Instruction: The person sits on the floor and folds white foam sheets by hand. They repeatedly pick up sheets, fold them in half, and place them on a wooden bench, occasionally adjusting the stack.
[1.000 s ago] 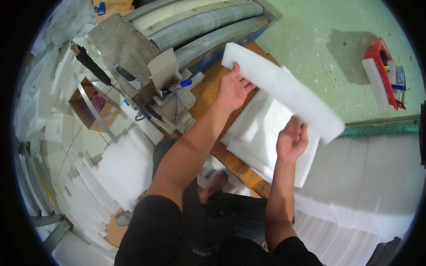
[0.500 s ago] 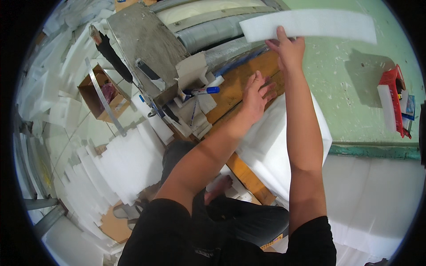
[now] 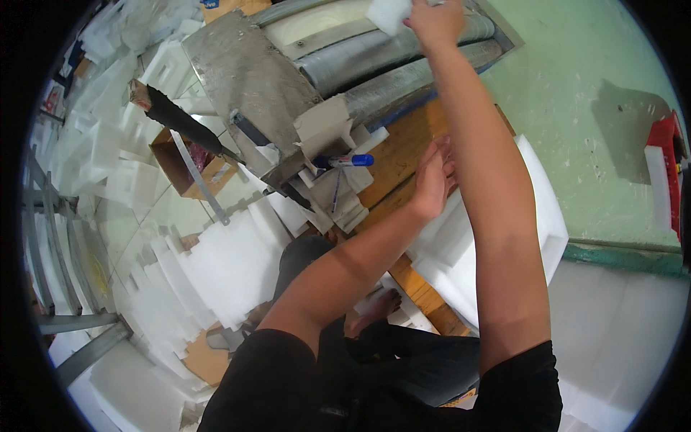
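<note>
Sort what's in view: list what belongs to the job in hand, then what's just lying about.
Seemingly in use:
white foam piece, in the right hand, partly out of frame
white foam sheets, near the open left hand
wooden bench, under the sheets

Seemingly lying about:
blue-capped marker
cardboard box
red basket

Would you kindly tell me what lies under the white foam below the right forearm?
Brown wood shows along the lower left edge of the foam; whatever lies beneath its middle is covered.
</note>
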A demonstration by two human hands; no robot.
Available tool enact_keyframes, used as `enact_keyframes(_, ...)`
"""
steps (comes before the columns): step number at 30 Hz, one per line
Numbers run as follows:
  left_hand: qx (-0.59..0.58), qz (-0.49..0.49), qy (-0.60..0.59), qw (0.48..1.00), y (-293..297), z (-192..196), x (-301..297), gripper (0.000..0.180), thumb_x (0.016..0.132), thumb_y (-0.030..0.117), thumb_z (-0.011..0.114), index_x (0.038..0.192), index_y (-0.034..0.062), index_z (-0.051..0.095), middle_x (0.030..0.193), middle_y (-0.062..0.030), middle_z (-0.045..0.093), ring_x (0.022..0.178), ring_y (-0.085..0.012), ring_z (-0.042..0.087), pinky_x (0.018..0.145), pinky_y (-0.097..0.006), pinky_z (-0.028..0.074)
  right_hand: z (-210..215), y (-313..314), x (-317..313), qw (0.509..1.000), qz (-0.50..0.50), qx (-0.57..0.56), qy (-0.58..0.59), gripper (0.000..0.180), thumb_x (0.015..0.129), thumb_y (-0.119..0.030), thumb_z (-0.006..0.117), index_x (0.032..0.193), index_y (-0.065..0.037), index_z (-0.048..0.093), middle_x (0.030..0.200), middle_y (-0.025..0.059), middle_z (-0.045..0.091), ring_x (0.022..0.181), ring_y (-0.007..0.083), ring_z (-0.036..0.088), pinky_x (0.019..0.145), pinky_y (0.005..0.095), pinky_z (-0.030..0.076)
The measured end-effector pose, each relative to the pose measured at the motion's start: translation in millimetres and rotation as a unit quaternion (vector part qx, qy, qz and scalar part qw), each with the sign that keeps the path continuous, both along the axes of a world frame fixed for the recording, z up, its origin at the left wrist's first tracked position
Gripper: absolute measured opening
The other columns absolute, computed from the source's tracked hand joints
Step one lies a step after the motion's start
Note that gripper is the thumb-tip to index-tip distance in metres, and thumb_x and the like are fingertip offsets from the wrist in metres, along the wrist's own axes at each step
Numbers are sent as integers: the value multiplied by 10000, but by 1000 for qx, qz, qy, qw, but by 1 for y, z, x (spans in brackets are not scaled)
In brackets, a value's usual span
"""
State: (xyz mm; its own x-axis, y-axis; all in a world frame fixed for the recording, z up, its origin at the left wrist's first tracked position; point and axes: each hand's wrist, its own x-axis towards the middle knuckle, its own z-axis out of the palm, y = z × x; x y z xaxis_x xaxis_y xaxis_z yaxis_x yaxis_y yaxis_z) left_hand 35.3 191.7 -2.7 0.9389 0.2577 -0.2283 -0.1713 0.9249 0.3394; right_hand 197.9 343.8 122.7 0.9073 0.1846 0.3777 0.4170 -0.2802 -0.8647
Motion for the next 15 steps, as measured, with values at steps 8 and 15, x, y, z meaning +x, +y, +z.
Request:
enact_keyframes(8,246,-99,-48,963,-20,-13,-2,463,1028,259,581,1432,64,467,1284,-120,628,1116,-214,637,963,-383,516,16,-71,-38,851,236,372,286,447,959,-234,721,1269,33,540,1262,218,636,1096,317,689,935,421,600)
enact_keyframes(15,594,-145,3,791,-50,-15,-51,906,849,263,824,1572,81,307,1401,-214,555,1233,-327,616,1037,-438,499,53,-305,-103,905,153,249,307,437,1015,-333,673,1291,-15,556,1155,121,647,1023,262,663,905,387,560)
